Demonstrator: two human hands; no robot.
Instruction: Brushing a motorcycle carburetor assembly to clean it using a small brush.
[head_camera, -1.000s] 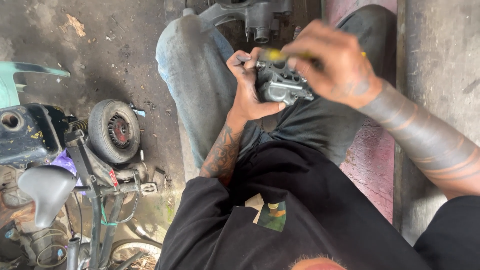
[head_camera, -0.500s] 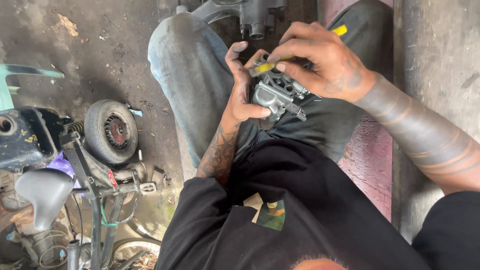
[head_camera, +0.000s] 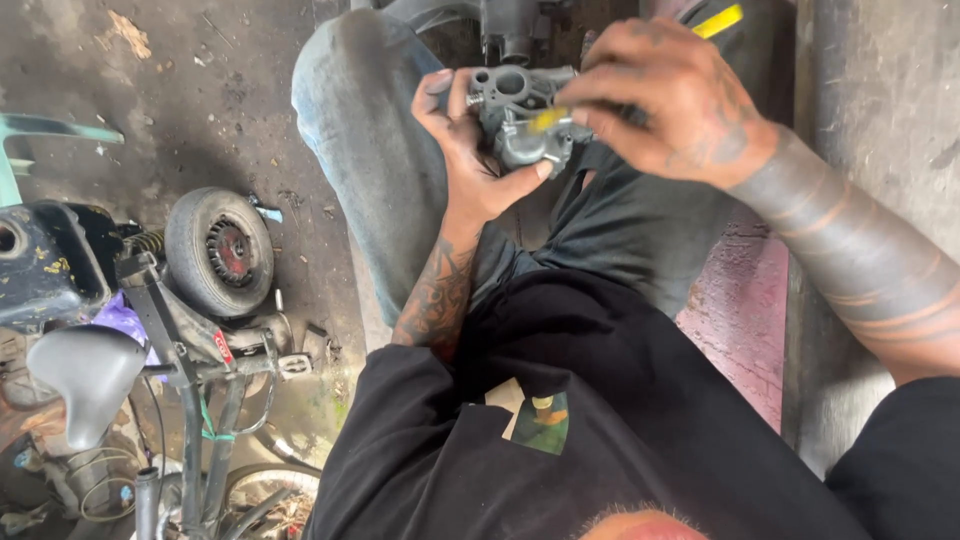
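Note:
My left hand (head_camera: 472, 150) grips a grey metal carburetor (head_camera: 520, 118), holding it above my lap. My right hand (head_camera: 668, 95) is closed around a yellow-handled tool (head_camera: 722, 20), probably a screwdriver; its handle end sticks out past my fingers and a yellow part shows against the carburetor's front. Both hands meet at the part, above my jeans-clad left knee (head_camera: 365, 120). The tool's tip is hidden by my fingers.
A small scooter lies on the dirty concrete floor at left, with its black wheel (head_camera: 218, 250), grey saddle (head_camera: 85, 380) and dark frame. More dark metal parts (head_camera: 515, 30) sit at the top. I sit on a pink-painted ledge (head_camera: 740, 330) beside a grey wall (head_camera: 880, 110).
Both hands have shifted with the carburetor and turned it, so its round openings face up. My right hand has moved over the part's right side, and the tool handle points up and right.

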